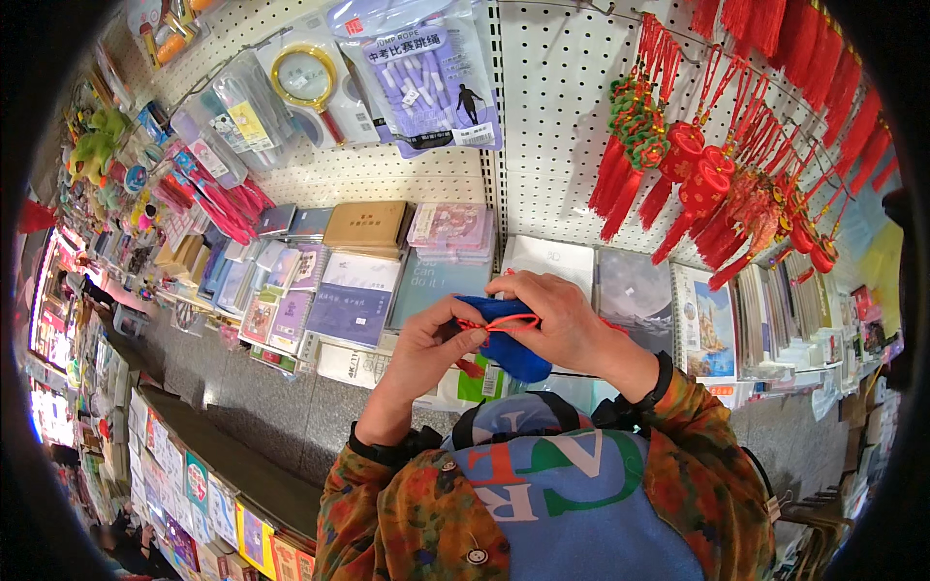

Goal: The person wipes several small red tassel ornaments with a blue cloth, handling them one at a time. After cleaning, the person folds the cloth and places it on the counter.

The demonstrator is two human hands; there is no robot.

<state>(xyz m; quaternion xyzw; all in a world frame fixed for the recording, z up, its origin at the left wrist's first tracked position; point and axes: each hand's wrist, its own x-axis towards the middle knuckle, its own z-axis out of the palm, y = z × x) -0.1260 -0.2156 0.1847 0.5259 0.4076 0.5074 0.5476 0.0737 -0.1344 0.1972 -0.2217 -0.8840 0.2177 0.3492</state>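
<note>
Between my two hands is a red cord (514, 320), drawn into a loop. My left hand (441, 341) pinches the cord between thumb and fingertips. My right hand (563, 319) grips the loop's other side, its fingers curled over the top. A dark blue cloth (519, 359) lies behind the cord, against both hands, and hangs down below them. Part of it is hidden by my fingers. Below my left hand a bit of red tassel (472, 367) shows.
Notebooks (354, 296) fill the shelf in front, including one with a moon cover (634, 290). Red tasselled ornaments (703, 171) hang from the white pegboard (541, 138). A jump rope pack (429, 80) and a magnifying glass (305, 75) hang at upper left. Behind me stands a book display (211, 501).
</note>
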